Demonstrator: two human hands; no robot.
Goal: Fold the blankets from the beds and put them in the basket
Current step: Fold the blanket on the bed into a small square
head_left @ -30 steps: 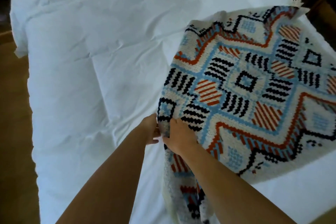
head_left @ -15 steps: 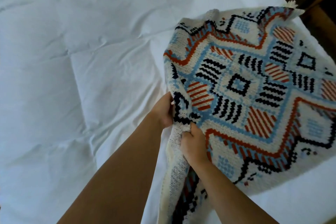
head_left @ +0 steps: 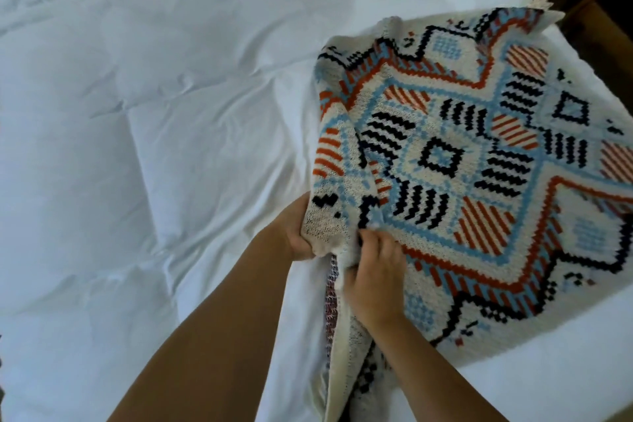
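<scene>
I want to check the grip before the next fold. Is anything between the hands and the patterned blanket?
Nothing visible. The left hand and the right hand both already grip the patterned blanket at its near edge, over the white duvet. No basket is in view.

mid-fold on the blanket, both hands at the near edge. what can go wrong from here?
1. Both hands, left and right, pinch the blanket close together at one spot. The rest is unsupported, so the fold could come out skewed.
2. The far corner lies near the edge of the bed. A pull might drag it off that side.
3. A length of blanket hangs below the hands, out of view; it may bunch or snag.
</scene>
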